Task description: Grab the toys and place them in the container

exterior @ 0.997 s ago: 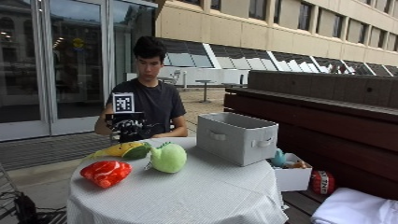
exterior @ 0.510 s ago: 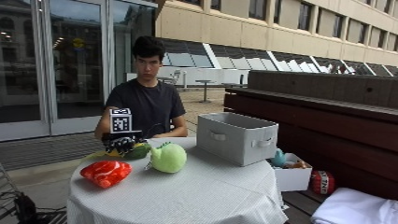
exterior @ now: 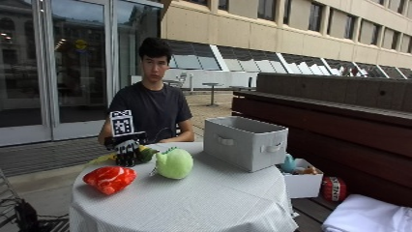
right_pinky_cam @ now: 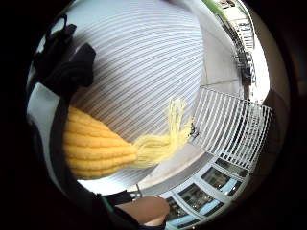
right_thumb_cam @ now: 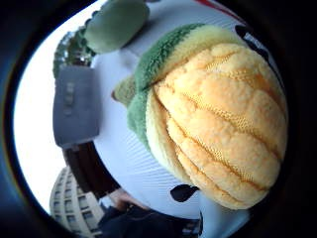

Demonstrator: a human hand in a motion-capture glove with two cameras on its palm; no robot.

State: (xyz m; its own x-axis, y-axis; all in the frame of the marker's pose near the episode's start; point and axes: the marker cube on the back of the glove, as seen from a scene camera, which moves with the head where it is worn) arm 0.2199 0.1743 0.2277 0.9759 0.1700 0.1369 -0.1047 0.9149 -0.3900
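A plush corn toy (exterior: 147,153), yellow with a green husk, lies at the table's far left edge in front of the person. My gloved right hand (exterior: 126,152) is down on it, fingers curled over its body. The corn (right_thumb_cam: 218,124) fills the thumb side palm view, and its yellow tassel end (right_pinky_cam: 96,143) shows beside my black fingers (right_pinky_cam: 72,72). A light green plush toy (exterior: 174,163) sits just right of the corn. Nearer the front left lies a red plush toy (exterior: 109,179). The grey fabric container (exterior: 244,142) stands open-topped at the table's right.
The round table (exterior: 212,198) wears a white striped cloth. To its right runs a low bench with a small white box (exterior: 301,182) of other toys, a red ball (exterior: 333,188) and a white cloth (exterior: 367,217).
My gloved hand has come down from chest height onto the corn toy and its fingers have closed over it. The other toys and the container have not moved.
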